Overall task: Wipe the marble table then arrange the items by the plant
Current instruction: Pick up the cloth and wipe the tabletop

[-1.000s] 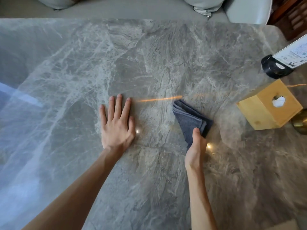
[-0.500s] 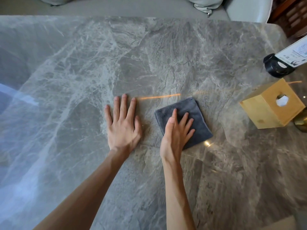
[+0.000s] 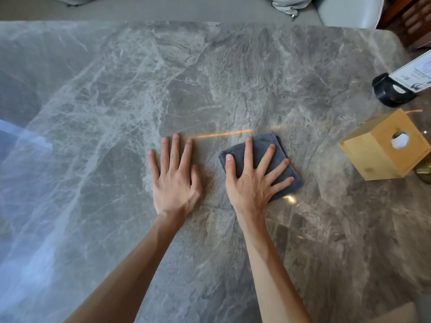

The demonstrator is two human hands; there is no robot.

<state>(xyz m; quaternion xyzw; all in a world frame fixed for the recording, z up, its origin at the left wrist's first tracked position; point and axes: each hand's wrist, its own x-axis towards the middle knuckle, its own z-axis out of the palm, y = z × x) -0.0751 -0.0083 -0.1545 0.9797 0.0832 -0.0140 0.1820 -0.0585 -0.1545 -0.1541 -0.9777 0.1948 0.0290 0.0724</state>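
Right hand (image 3: 253,183) flat on folded grey cloth (image 3: 272,157), fingers splayed wide and straight, pressing it onto marble table (image 3: 233,78); no pinch. Cloth shows beyond the fingertips and to the hand's right. Left hand (image 3: 175,180) just beside it, palm down on bare marble, fingers straight, close together. Wooden tissue box (image 3: 382,148) well right of the cloth; black item (image 3: 391,92) beyond it, possibly a sign base.

table (image 3: 233,73): glossy grey marble | cloth (image 3: 264,145): soft fabric | box (image 3: 373,157): pale wood
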